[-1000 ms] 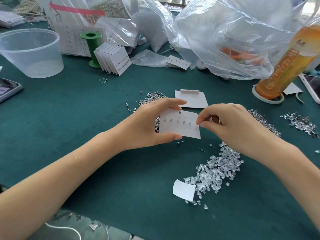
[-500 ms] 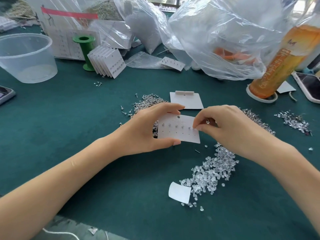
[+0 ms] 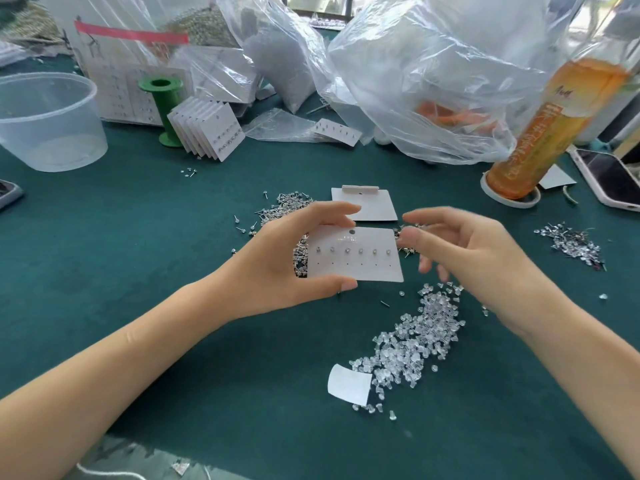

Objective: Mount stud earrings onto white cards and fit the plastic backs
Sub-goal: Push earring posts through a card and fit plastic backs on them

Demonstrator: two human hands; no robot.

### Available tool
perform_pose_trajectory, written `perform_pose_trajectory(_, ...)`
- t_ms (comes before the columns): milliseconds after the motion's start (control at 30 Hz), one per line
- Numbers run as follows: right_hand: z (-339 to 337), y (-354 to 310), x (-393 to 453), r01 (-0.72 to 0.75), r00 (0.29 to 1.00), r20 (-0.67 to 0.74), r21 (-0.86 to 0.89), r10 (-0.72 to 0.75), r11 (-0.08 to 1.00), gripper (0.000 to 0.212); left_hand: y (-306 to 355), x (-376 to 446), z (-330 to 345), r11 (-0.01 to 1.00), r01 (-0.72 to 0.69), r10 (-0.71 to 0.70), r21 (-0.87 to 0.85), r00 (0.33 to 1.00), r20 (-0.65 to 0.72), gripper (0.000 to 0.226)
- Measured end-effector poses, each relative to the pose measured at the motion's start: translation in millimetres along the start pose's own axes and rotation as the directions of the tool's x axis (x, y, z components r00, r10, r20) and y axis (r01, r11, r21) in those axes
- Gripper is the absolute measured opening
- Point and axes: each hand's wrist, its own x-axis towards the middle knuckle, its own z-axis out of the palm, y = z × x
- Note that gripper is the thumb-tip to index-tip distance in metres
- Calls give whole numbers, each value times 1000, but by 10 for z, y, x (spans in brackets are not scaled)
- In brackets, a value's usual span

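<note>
I see the white card [image 3: 355, 254] at frame ctr, long axis left-right, hang hole up; left grip [image 3: 277, 261] pinches its left edge, right grip [image 3: 460, 251] fingers apart, holding nothing, just beside card's right edge.

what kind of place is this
Probably a small jewellery-packing workbench: a green-covered table with a pile of loose stud earrings, a heap of clear plastic backs, and a fanned stack of finished cards.
</note>
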Motion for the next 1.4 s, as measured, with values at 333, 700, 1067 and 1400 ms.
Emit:
perform_pose_trajectory(333, -187, 101, -227, -247, 944, 285, 285, 164, 926, 26, 265, 29, 232, 997, -81, 80, 12, 995, 55, 70)
perform_pose_trajectory(700, -461, 201, -341, -261, 937, 303, 286, 172, 922, 11, 443, 193, 395, 989, -140, 134, 54, 986, 95, 69)
perform_pose_trajectory(1067, -551, 286, -332, -280, 952, 223, 357, 210, 891, 21, 431, 338, 526, 986, -167, 164, 13, 979, 117, 70)
perform_pose_trajectory(1400, -580, 432, -278, -113, 988, -31, 518, 151, 848, 18, 169, 342, 467, 999, -34, 38, 31, 992, -121, 27)
